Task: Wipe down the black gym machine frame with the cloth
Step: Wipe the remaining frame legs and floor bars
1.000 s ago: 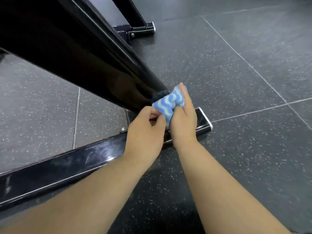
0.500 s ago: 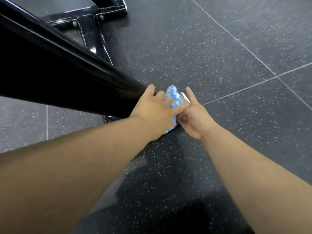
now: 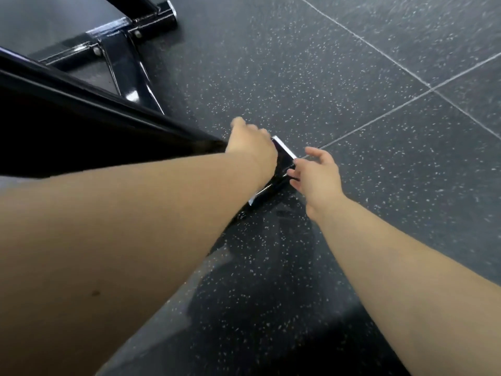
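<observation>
**1. Hand positions.** Your left hand (image 3: 250, 143) lies knuckles-up on the joint where the frame (image 3: 89, 137) slopes down to meet its floor bar (image 3: 282, 165). Its fingers curl over the far side, out of sight, so it cannot be told whether they are clamped on anything. The cloth is not in view and may lie under that hand. Your right hand (image 3: 318, 176) sits just at 4 o'clock of the left. Its fingers are apart and relaxed, with the tips at the bar's end, and it holds nothing.

**2. Wiping the joint.** The step appears to be the corner where tube meets bar.
- Fold the cloth into a flat pad.
- Press it into the angle and draw it outward toward the bar's end at 4 o'clock.
- Steady the bar with your free hand, clear of the wiped path.
- Finish with one pass over the end face (image 3: 285, 148).

**3. Surfaces.**
- The frame is glossy black paint that reflects like a mirror, so smears and fingerprints will likely show. Use overlapping strokes.
- The floor bar is square-edged, and its end has a bright rim. Expect dirt along the edges.
- At 11 o'clock a rear foot (image 3: 151, 20) joins the frame through a bracket with round bolt heads (image 3: 138, 33). These recesses will likely need a fingertip behind the cloth.
- The floor (image 3: 339, 71) is dark matte tile with white speckles and pale seams.
</observation>
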{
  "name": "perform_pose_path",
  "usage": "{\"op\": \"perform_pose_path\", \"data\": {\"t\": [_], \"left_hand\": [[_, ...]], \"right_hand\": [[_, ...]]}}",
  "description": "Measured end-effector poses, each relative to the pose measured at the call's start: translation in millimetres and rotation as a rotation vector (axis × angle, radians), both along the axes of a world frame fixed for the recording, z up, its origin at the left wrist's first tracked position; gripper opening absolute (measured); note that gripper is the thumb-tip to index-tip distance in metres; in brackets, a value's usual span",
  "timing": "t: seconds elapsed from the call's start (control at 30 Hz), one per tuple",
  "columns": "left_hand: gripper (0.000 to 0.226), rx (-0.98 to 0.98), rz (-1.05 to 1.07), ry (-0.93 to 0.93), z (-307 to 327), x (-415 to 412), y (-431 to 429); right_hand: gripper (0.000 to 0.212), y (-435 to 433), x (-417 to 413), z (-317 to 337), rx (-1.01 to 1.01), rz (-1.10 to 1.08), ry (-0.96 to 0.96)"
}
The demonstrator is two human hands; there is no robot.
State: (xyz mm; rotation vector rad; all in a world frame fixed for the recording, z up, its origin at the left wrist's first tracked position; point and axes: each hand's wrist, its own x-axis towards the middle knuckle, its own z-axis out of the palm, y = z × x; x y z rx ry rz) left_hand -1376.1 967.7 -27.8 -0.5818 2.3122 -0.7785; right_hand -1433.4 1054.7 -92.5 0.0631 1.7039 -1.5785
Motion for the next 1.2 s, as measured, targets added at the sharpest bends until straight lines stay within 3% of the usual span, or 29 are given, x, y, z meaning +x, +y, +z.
{"op": "perform_pose_path", "data": {"t": [0.1,0.2,0.3,0.4,0.47,0.57,0.7,0.83,0.97,1.1,1.2], "left_hand": [[0.045,-0.043,0.022,-0.066,53.7,9.6,-12.2],[0.047,0.069,0.191,-0.179,78.2,8.7,-13.5],[0.027,0.153,0.368,-0.145,62.3,-2.2,-28.0],[0.03,0.289,0.425,-0.2,24.0,-17.1,-44.3],[0.031,0.38,0.423,-0.135,-6.7,-30.3,-42.2],[0.031,0.24,0.27,-0.066,-28.7,-35.3,-34.8],[0.032,0.07,-0.031,-0.064,-6.9,4.6,-10.3],[0.042,-0.143,-0.425,-0.203,-3.9,70.5,-4.9],[0.064,-0.214,-0.501,-0.245,-17.6,61.7,-3.9],[0.064,-0.283,-0.53,-0.27,-68.0,57.3,4.1],[0.062,-0.27,-0.602,-0.237,-84.7,73.8,-5.4]], "right_hand": [[0.036,-6.3,5.8,10.1,0.002,-0.029,-0.051],[0.035,-14.2,3.8,19.3,0.0,-0.015,-0.051],[0.034,-13.2,-5.1,18.5,0.001,0.017,0.005],[0.034,3.4,-19.7,10.0,0.007,0.004,-0.003],[0.034,18.3,-30.2,-1.1,0.008,-0.02,-0.021],[0.035,29.8,-31.1,-10.9,0.046,-0.04,-0.043],[0.033,24.2,-16.4,-8.1,0.068,-0.053,-0.093],[0.031,-0.1,-3.2,14.3,0.03,-0.006,-0.075],[0.032,-3.3,-2.3,15.2,0.025,0.029,-0.023],[0.036,14.4,-23.7,4.6,-0.007,-0.075,-0.106],[0.032,23.6,-38.3,0.5,-0.033,-0.037,-0.065]]}}
